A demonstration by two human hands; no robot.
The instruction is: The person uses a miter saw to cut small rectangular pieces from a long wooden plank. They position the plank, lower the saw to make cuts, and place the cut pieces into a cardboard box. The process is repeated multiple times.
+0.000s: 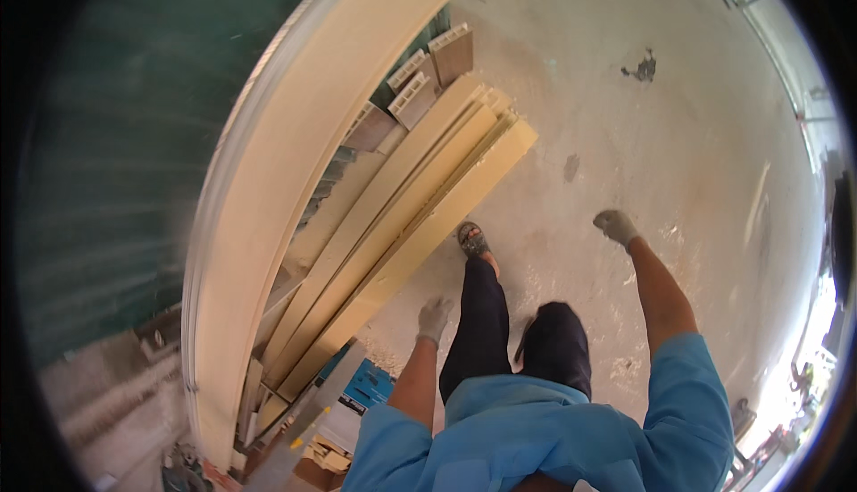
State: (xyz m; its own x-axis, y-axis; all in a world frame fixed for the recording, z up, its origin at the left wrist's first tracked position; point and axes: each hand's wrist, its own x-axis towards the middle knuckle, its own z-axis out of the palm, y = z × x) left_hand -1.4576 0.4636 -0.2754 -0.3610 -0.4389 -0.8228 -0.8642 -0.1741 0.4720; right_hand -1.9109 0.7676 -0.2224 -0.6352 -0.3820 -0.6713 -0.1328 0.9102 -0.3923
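Note:
My left hand (pixel 435 319), in a pale grey glove, hangs beside my forward leg with its fingers loosely stretched and nothing in them. Held out to the right over the floor, my right hand (pixel 616 226) wears a similar glove, its fingers curled in and no object showing. Nearest to the left hand lie several long cream-yellow boards (pixel 446 217), stacked side by side on a slant. Both hands are apart from them. Behind these, a tall stack of long cream panels (pixel 259 197) curves through the view.
Short hollow brown profile pieces (pixel 451 53) stand at the boards' far end. A blue box (pixel 368 383) and a bin of yellow offcuts (pixel 326 454) sit at lower left. Dusty concrete floor (pixel 571 117) stretches ahead and right. Dark green sheeting (pixel 116 162) hangs at left.

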